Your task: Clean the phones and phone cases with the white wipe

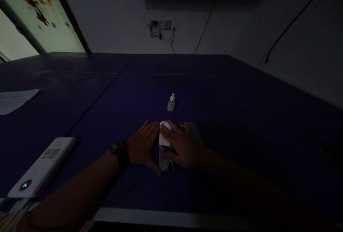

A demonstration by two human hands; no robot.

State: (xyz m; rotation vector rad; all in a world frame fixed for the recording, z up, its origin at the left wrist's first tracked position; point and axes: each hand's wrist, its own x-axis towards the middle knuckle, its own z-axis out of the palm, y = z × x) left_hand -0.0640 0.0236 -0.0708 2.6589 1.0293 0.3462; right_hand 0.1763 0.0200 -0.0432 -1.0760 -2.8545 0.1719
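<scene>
A flat, glossy, phone-sized slab [164, 164] lies on the dark blue table, with a crumpled white cloth or tissue [164, 139] over its upper part. My right hand [186, 148] presses its fingers onto the white cloth, its thumb lower down over the slab. Along the slab's left edge lies my left hand [142, 144], palm down, fingers stretched out and thumb apart at the lower corner. A grey flat object like a phone [195, 130] is partly hidden beneath my right hand. Just beyond the hands stands a small dropper bottle [170, 104] with a pale cap and label.
A white power bank [43, 167] with a lit display and cables lies at the left. Farther back is a printed sheet of paper [17, 100]. The blue table [227, 92] reaches to the wall, where sockets [163, 25] and hanging cables show. The room is dim.
</scene>
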